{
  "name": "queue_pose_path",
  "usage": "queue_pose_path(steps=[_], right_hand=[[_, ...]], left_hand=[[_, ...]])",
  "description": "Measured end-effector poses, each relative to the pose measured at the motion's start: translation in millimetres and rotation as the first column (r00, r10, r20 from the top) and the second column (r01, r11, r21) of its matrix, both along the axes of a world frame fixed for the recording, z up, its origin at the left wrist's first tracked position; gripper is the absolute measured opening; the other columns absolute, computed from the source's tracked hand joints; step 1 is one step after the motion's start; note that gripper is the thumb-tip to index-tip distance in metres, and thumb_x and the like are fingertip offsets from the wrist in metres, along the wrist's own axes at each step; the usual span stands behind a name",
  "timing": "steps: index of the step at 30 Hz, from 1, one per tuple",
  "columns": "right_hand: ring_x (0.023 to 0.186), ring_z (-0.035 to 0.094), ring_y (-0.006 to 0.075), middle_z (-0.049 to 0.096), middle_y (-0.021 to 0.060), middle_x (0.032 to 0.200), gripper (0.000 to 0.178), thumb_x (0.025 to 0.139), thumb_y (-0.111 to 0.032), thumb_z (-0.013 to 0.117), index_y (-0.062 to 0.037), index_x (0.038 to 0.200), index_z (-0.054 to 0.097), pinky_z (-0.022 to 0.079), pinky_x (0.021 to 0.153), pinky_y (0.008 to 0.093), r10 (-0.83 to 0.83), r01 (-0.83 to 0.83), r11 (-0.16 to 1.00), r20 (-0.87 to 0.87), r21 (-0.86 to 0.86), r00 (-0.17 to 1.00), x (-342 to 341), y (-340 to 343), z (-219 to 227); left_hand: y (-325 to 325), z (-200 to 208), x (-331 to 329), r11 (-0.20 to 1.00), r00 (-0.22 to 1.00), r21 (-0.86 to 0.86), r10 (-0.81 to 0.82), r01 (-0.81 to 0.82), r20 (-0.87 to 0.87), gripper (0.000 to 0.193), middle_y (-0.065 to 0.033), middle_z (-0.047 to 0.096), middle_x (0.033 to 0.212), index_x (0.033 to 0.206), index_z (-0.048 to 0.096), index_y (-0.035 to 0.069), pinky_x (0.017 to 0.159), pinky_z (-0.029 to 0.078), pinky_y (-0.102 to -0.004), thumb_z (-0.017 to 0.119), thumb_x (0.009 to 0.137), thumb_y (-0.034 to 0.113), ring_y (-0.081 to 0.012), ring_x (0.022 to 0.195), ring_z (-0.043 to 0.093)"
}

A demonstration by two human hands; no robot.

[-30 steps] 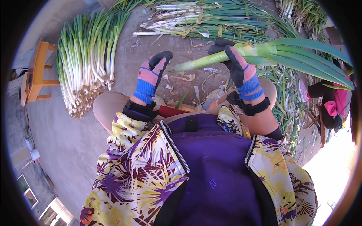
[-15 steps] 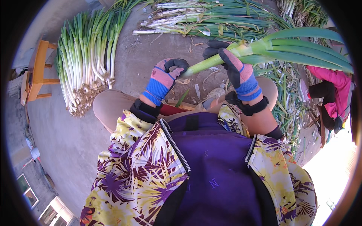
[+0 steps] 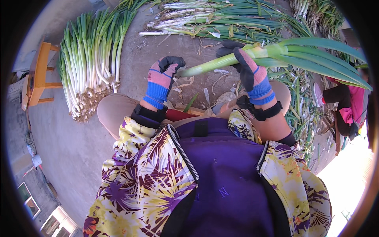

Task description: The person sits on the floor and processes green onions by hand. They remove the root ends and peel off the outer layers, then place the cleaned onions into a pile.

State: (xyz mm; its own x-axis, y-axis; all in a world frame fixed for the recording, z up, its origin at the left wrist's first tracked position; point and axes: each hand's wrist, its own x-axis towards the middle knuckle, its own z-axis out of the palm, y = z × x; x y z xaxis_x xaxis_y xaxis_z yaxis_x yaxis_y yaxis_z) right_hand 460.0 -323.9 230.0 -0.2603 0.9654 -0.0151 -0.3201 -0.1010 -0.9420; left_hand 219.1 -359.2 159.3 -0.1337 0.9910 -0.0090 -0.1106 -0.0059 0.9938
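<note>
A thick green onion (image 3: 209, 66) slants across the space in front of me, its pale lower end to the left and its long green leaves spreading to the right. My right hand (image 3: 249, 73), in a pink, blue and black work glove, is closed around the upper stalk below the leaves. At the pale end my left hand (image 3: 162, 75), gloved the same way, has its fingers curled in beside the tip. Whether anything sits inside those curled fingers is hidden.
On the left, a bundle of rooted green onions (image 3: 92, 63) leans near a wooden stool (image 3: 41, 75). More onions (image 3: 213, 17) lie in a pile ahead. Stripped leaves (image 3: 298, 118) litter the ground at right, near another person in a pink top (image 3: 357, 102).
My left hand has drawn back left and slightly up from the onion's pale end, exposing more of its tip. The leaves have dipped a little; my right hand still grips the stalk.
</note>
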Motion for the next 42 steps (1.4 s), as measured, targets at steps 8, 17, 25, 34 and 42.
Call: queue_pose_path(steps=[8, 17, 25, 34, 42], right_hand=[[0.098, 0.060, 0.0264, 0.062, 0.0178, 0.104, 0.040, 0.091, -0.024, 0.049, 0.0069, 0.116, 0.053, 0.046, 0.090, 0.0358, -0.061, 0.063, 0.998, 0.100, -0.018, 0.993, 9, 3, 1], [0.100, 0.059, 0.0268, 0.062, 0.0174, 0.106, 0.040, 0.092, -0.025, 0.048, 0.0048, 0.118, 0.053, 0.044, 0.093, 0.0379, -0.092, 0.092, 0.996, 0.015, 0.007, 0.996, 22, 11, 13], [0.097, 0.060, 0.0276, 0.063, 0.0183, 0.103, 0.041, 0.090, -0.024, 0.050, 0.0064, 0.118, 0.052, 0.045, 0.090, 0.0374, -0.099, 0.098, 0.994, 0.019, 0.045, 0.995, 26, 15, 26], [0.097, 0.059, 0.0326, 0.062, 0.0176, 0.100, 0.056, 0.083, -0.030, 0.055, 0.0102, 0.122, 0.045, 0.043, 0.093, 0.0450, 0.116, -0.137, 0.971, 0.115, 0.197, 0.987, 61, 14, 53], [0.094, 0.059, 0.0318, 0.061, 0.0173, 0.095, 0.060, 0.080, -0.034, 0.058, 0.0101, 0.120, 0.047, 0.047, 0.086, 0.0457, 0.236, -0.274, 0.938, 0.188, 0.213, 0.953, 60, 10, 68]], left_hand=[[4, -22, -21, 0.972, 0.973, -0.045, 0.229, -0.229, 0.004, 0.013, -0.0048, 0.068, 0.086, 0.094, 0.065, 0.002, 0.062, 0.046, -0.0199, 0.059, 0.084, 0.007, -0.0087, 0.070, 0.059], [5, -31, -43, 0.883, 0.899, -0.167, 0.426, -0.438, -0.105, 0.012, 0.0015, 0.066, 0.081, 0.094, 0.066, 0.007, 0.044, 0.033, -0.0179, 0.062, 0.083, 0.010, -0.0023, 0.051, 0.045], [5, -32, -46, 0.828, 0.879, -0.358, 0.298, -0.432, -0.371, 0.034, 0.0018, 0.065, 0.093, 0.117, 0.059, 0.011, 0.046, 0.037, -0.0213, 0.063, 0.083, 0.012, -0.0048, 0.052, 0.045], [8, -62, -61, 0.925, 0.964, -0.272, 0.261, -0.266, -0.055, 0.055, -0.0105, 0.064, 0.107, 0.115, 0.058, 0.003, 0.086, 0.043, -0.0299, 0.046, 0.090, 0.050, -0.0181, 0.101, 0.058], [0, -37, -49, 0.893, 0.978, -0.410, -0.206, 0.189, 0.001, 0.044, -0.0075, 0.064, 0.106, 0.117, 0.058, 0.003, 0.081, 0.045, -0.0240, 0.053, 0.090, 0.038, -0.0132, 0.093, 0.058]])
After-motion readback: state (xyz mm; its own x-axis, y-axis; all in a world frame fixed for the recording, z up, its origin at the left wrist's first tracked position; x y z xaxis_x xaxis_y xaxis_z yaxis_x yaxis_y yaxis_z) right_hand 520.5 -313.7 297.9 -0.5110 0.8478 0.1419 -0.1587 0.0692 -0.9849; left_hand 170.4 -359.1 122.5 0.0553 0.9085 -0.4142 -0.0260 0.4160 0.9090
